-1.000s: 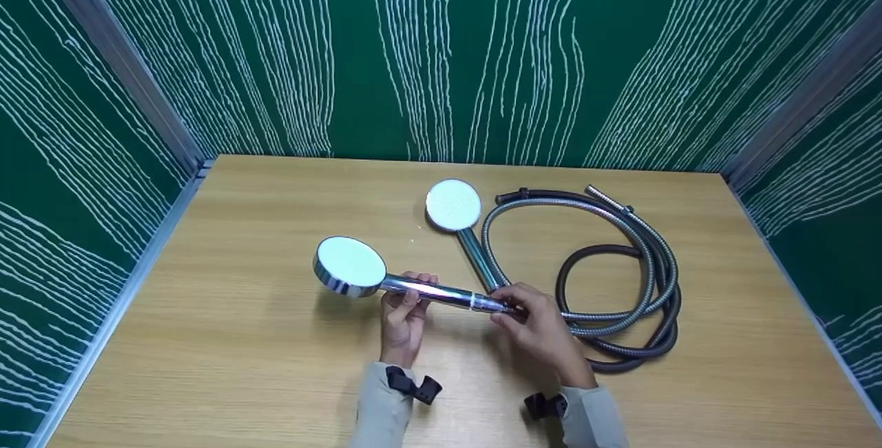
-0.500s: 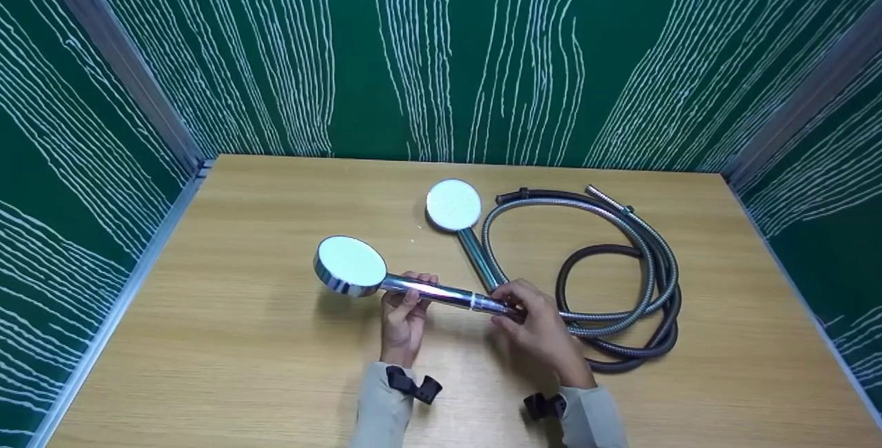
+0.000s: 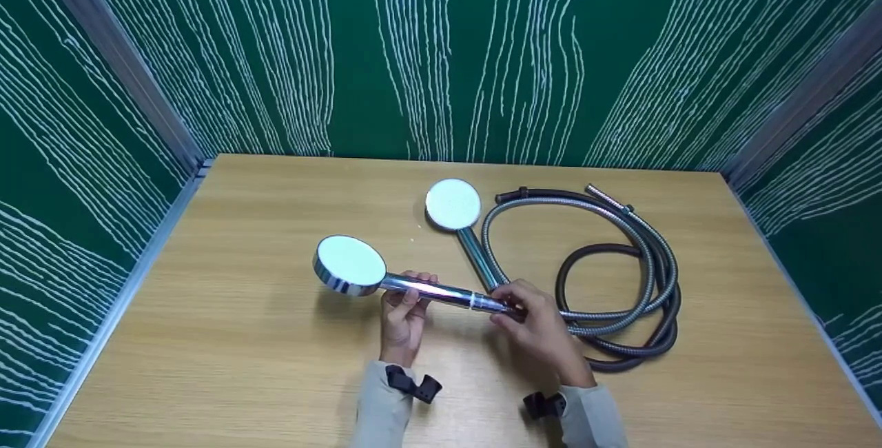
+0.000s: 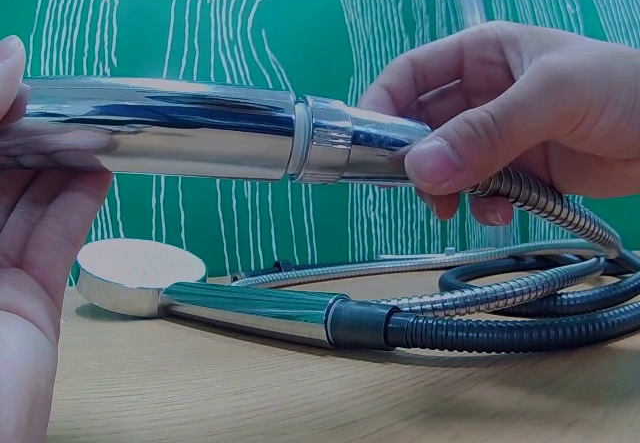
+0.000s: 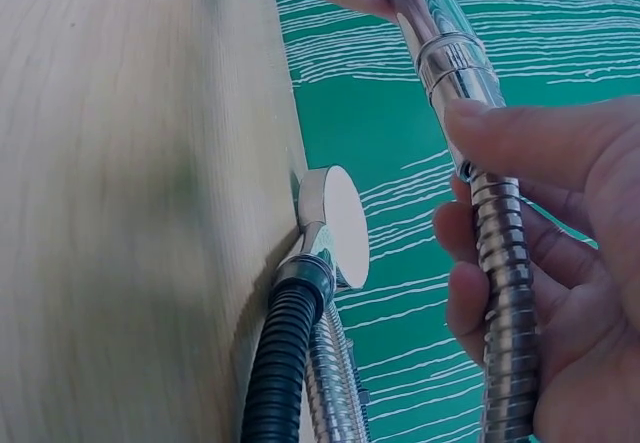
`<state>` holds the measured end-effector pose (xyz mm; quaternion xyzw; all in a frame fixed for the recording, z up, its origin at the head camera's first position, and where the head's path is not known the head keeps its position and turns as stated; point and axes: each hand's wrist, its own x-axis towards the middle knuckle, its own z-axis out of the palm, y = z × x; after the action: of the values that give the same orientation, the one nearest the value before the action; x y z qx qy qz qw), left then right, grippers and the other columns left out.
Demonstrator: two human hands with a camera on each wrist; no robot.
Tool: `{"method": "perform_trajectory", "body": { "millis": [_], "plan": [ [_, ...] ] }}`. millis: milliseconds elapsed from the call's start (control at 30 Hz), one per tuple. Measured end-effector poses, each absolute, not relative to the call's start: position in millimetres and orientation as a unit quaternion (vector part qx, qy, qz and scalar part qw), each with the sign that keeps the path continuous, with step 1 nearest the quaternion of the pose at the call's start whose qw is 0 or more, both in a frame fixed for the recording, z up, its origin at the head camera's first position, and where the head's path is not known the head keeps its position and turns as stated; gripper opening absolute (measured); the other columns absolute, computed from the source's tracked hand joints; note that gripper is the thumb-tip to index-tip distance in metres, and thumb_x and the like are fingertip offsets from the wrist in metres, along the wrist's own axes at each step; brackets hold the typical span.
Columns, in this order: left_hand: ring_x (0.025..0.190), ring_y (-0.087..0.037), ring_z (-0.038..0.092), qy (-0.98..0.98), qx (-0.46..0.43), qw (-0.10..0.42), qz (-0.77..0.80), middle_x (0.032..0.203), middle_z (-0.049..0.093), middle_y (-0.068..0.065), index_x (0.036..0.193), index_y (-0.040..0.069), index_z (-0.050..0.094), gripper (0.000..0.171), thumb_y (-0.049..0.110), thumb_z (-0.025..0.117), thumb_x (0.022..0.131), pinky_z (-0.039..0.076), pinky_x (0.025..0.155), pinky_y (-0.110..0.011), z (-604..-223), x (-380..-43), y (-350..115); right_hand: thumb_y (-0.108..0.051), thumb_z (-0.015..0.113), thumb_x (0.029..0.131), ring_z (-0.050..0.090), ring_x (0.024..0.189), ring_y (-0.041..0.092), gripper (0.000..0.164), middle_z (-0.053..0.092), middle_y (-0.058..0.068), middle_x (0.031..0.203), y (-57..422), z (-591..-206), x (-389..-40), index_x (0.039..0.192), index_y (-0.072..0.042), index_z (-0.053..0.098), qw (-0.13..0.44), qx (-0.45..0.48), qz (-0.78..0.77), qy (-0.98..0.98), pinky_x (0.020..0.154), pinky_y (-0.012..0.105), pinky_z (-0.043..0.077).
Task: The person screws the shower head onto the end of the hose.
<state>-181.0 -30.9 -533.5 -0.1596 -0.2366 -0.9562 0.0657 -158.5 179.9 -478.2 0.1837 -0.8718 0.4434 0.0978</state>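
Above the table, my left hand [image 3: 402,331] grips the handle of a chrome shower head [image 3: 353,265], its white round face turned up at the left. At the other end of that handle, my right hand [image 3: 541,334] pinches the smooth chrome end fitting [image 4: 378,145] of a silver shower hose [image 4: 548,203], thumb on top. The fitting is in line with the handle and meets it at a ribbed collar [image 4: 328,141]; a pale ring shows at the joint. In the right wrist view, the silver hose [image 5: 505,293] runs down past my curled fingers.
A second shower head [image 3: 453,205] lies face up behind my hands, a black hose [image 4: 490,331] joined to its handle. Black and silver hoses [image 3: 672,282] lie coiled at the right. Green walls [image 3: 641,34] stand behind the wooden table [image 3: 227,338] and at its sides.
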Motion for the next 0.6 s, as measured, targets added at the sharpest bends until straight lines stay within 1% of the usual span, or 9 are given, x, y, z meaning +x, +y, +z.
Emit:
{"method": "perform_trajectory", "body": {
  "millis": [200, 400, 600],
  "plan": [
    [0.098, -0.02, 0.067, -0.24, -0.164, 0.067, -0.954, 0.098, 0.071, -0.006, 0.102, 0.007, 0.069, 0.021, -0.002, 0.056, 0.09, 0.053, 0.1, -0.036, -534.3, -181.5, -30.7, 0.003, 0.079, 0.069, 0.063, 0.088, 0.016, 0.033, 0.066, -0.001, 0.092, 180.0, -477.2, -158.5, 0.096, -0.011, 0.067, 0.094, 0.182, 0.449, -0.87, 0.083, 0.029, 0.059],
    [0.098, -0.02, 0.068, -0.237, -0.167, 0.067, -0.955, 0.098, 0.072, -0.006, 0.103, 0.007, 0.069, 0.02, -0.002, 0.057, 0.09, 0.053, 0.1, -0.036, -533.3, -181.6, -30.4, 0.003, 0.078, 0.07, 0.063, 0.089, 0.015, 0.032, 0.066, -0.002, 0.093, 180.1, -476.1, -158.4, 0.096, -0.012, 0.067, 0.083, 0.173, 0.452, -0.871, 0.084, 0.027, 0.059],
    [0.099, -0.02, 0.067, -0.244, -0.175, 0.068, -0.951, 0.099, 0.072, -0.006, 0.103, 0.007, 0.069, 0.019, 0.0, 0.057, 0.09, 0.053, 0.1, -0.035, -533.0, -181.5, -30.7, 0.0, 0.076, 0.075, 0.063, 0.088, 0.016, 0.028, 0.066, 0.0, 0.095, 180.8, -474.2, -157.0, 0.098, -0.012, 0.068, 0.07, 0.177, 0.455, -0.87, 0.081, 0.025, 0.059]
  ]
}}
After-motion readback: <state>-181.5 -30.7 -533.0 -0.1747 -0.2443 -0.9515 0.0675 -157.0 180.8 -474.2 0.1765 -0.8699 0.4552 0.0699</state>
